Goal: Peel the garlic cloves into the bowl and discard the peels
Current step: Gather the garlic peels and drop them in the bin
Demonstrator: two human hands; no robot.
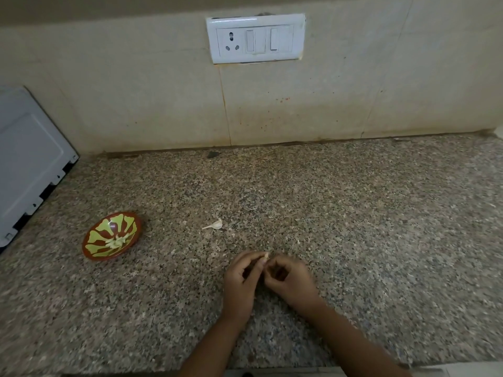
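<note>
Near, the left hand and right hand curl fingertips together, pinching a garlic clove mostly hidden between them. The bowl of peeled cloves sits left, near a white appliance cut off at the edge.

My left hand and right hand are side by side over the counter, near its front edge. They pinch a small clove between them. A loose clove lies on the counter just behind my hands. The bowl sits far to the left, with peeled cloves in it. A box stands at the back left corner. The wall runs along the back edge, with a switch plate on it.
</note>
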